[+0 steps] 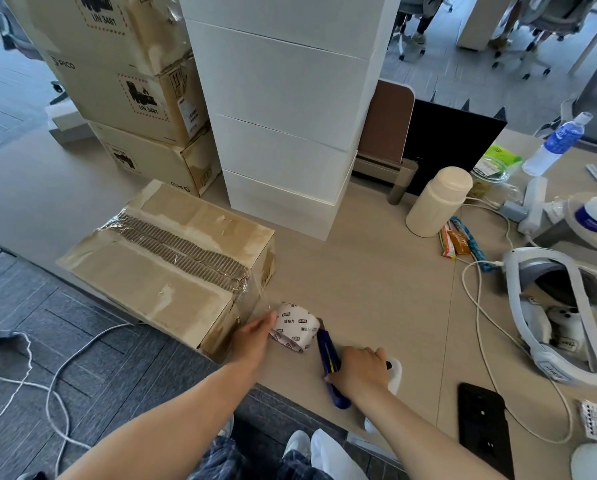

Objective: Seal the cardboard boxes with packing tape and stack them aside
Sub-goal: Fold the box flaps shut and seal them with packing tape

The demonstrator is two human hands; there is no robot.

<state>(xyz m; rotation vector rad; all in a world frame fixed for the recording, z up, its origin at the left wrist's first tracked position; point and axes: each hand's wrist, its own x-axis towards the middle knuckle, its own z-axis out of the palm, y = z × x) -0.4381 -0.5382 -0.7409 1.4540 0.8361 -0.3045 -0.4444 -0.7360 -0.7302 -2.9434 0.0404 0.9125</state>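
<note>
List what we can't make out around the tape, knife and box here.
- Knife blade: head view, the tip runs up against the tape roll and is too small to tell if it is out or retracted.
- Right hand: its back faces the camera, so the fingers' grip on the knife is unclear.
- White thing: mostly covered by the right hand, unidentifiable.
- Box: the underside and far sides are hidden by the box itself.
</note>
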